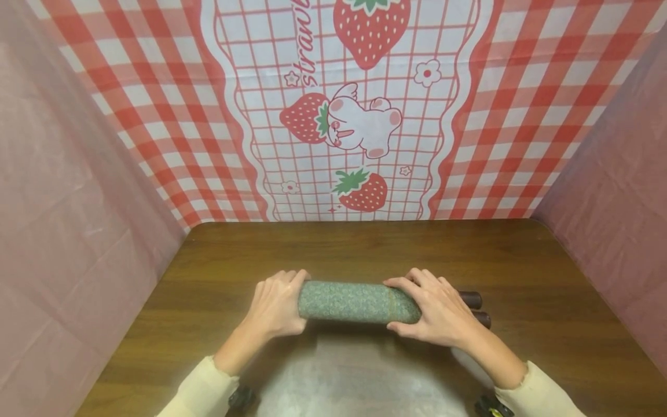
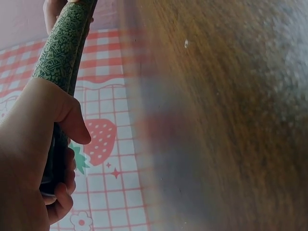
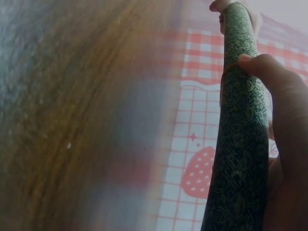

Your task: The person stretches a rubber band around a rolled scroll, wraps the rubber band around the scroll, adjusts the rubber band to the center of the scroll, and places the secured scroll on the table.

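A rolled scroll (image 1: 349,301) with a green, finely patterned outer face is held sideways above the table, between both hands. My left hand (image 1: 278,304) grips its left end; in the left wrist view the fingers curl round a dark end piece (image 2: 58,154). Near the other end, my right hand (image 1: 435,310) holds the roll, thumb on the near side and fingers over the far side. Two dark brown rod ends (image 1: 482,318) stick out past the right hand. A thin brownish band (image 3: 232,66) crosses the roll by the right thumb.
The brown wooden table (image 1: 229,249) has a pale glare at its near middle. Behind it hangs a red-and-white checked cloth (image 1: 151,87) with strawberry prints. Pinkish cloth walls (image 1: 68,220) stand on both sides.
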A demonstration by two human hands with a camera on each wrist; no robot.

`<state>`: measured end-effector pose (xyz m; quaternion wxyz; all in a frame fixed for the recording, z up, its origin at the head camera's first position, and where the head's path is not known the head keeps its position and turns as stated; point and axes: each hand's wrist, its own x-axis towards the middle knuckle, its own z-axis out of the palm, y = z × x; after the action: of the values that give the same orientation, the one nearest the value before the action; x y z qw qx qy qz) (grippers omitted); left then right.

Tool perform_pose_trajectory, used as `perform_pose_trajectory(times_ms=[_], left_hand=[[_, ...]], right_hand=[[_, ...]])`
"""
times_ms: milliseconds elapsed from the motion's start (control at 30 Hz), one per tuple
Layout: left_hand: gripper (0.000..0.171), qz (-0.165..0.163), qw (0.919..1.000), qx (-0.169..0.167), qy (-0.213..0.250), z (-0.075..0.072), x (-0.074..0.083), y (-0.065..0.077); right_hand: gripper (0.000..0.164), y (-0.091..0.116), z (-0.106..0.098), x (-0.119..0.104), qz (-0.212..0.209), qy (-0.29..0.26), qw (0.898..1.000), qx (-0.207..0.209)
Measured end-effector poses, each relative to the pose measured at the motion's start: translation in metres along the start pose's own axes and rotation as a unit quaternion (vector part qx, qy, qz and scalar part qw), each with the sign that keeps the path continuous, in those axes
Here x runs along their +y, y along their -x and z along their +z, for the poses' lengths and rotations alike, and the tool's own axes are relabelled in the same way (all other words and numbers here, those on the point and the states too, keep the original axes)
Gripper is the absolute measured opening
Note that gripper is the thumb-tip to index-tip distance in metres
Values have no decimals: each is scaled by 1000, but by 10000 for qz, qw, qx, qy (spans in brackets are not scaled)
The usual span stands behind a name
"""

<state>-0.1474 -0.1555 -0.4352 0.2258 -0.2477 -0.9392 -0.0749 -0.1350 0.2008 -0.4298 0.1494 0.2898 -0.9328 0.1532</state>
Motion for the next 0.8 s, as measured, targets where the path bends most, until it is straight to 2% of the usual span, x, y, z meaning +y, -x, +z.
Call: perform_pose_trajectory(times_ms=[200, 400, 600, 800], left_hand=[[68, 0, 9999, 67, -111, -1, 0, 0], [69, 99, 9993, 282, -240, 1, -2, 2], [72, 190, 9975, 566, -368, 2, -3, 2], [72, 200, 9970, 664, -338, 2, -3, 1]], right_hand=[[79, 0, -4, 1, 200, -47, 9997, -126], [74, -3, -7, 1, 181, -164, 9991, -350], [75, -9, -7, 0, 111, -166, 9994, -282], [76, -11, -7, -2, 128, -106, 9995, -282]])
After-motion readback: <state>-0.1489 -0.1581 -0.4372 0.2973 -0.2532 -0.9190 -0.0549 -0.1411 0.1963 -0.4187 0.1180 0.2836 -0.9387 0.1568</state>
